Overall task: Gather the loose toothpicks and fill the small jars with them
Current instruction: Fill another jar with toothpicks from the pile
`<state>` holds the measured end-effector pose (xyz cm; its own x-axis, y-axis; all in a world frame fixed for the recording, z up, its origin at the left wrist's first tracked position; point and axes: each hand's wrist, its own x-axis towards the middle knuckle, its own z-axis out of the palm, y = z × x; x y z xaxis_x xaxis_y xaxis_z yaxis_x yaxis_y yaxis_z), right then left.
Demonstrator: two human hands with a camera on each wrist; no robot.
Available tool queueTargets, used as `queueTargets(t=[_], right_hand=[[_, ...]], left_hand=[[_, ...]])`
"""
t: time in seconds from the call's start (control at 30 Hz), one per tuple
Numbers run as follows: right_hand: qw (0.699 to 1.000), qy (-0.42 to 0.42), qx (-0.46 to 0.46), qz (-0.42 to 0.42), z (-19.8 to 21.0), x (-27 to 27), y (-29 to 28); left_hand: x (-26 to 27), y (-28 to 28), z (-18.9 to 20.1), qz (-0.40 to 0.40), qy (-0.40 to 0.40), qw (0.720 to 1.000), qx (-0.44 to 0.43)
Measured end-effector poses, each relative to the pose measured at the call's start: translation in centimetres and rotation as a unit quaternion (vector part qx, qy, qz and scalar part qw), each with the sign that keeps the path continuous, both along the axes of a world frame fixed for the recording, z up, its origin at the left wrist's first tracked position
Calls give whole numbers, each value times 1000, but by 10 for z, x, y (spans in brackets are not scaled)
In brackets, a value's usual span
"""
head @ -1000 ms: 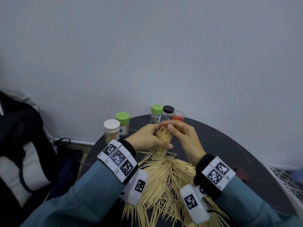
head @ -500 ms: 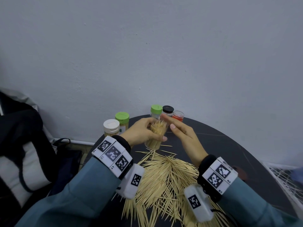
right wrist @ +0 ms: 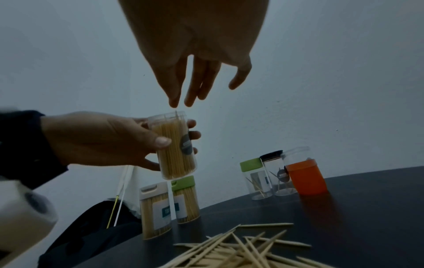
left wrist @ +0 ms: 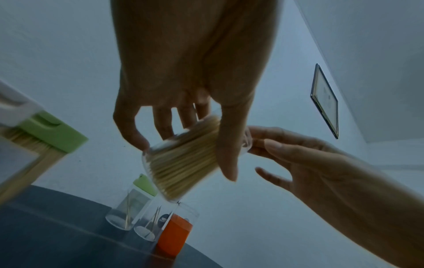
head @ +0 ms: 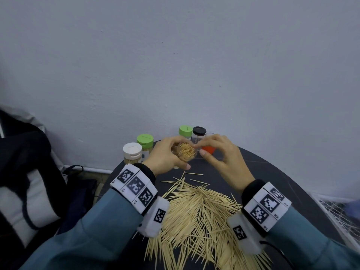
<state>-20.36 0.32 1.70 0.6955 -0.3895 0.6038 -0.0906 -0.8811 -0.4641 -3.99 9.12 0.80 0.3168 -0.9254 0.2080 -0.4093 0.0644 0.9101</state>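
Note:
My left hand [head: 175,160] holds a clear lidless jar [head: 186,152] packed with toothpicks, lifted off the round dark table [head: 272,172] with its mouth tilted toward me. In the right wrist view this jar [right wrist: 176,143] stands nearly upright in the left hand [right wrist: 103,139], with one toothpick poking above the rim. My right hand [head: 200,149] hovers at the jar's mouth with relaxed fingers and grips nothing; its fingertips [right wrist: 174,103] hang just over that toothpick. A large pile of loose toothpicks [head: 198,215] lies between my forearms.
At the table's back left stand two full jars, one with a white lid [head: 132,151] and one with a green lid [head: 145,140]. Behind the hands stand nearly empty jars with a green lid [head: 186,130], a black lid [head: 199,131] and an orange cap [right wrist: 306,177]. A wall is close behind.
The left hand has raised the jar from the table and tipped its mouth toward me. The toothpicks that stuck out have sunk inside. The right hand has let go of the bundle.

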Motion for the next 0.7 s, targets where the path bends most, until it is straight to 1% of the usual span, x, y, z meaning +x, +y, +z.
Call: queueTargets(t=[0.07, 0.2, 0.3, 0.4, 0.53, 0.63, 0.7], right_hand=[[1000, 6, 9, -20, 3, 3, 0], [998, 46, 13, -48, 2, 8, 2], [998, 23, 8, -65, 2, 10, 5], [998, -12, 33, -44, 4, 9, 5], [998, 16, 36, -52, 4, 5, 2], [998, 41, 39, -23, 6, 1, 1], [998, 19, 63, -9, 6, -1, 1]], left_hand=[[-1, 0, 0, -19, -14, 1000, 2], [-3, 0, -1, -42, -51, 998, 7], [-5, 1, -1, -60, -76, 995, 18], [-6, 1, 0, -65, -68, 995, 18], [-5, 1, 0, -65, -56, 996, 19], [-5, 2, 0, -70, -52, 996, 20], [-4, 3, 0, -69, -41, 997, 24]])
